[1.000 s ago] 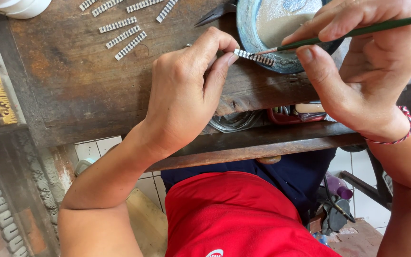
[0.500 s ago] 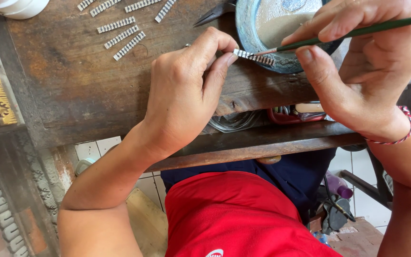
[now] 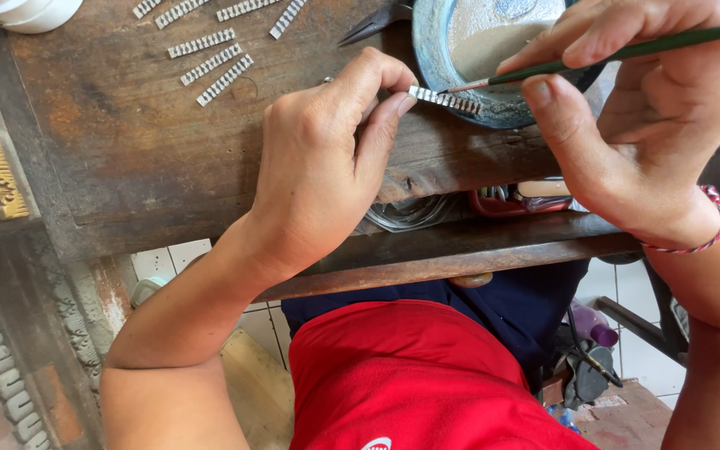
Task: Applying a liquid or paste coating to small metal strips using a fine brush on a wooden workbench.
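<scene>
My left hand pinches one end of a small ridged silver strip between thumb and forefinger, holding it over the rim of a round blue dish. My right hand grips a thin green-handled brush, whose tip touches the strip's top near its left end. The dish holds a pale grey powder or paste. Both hands hover over the near edge of a dark, worn wooden workbench.
Several more ridged silver strips lie on the bench at the upper left. Dark pliers rest beside the dish. A white container sits at the top left corner. An open drawer under the bench holds wire coils and tools.
The brush tip has slid slightly left along the strip. My left hand and the strip stay still.
</scene>
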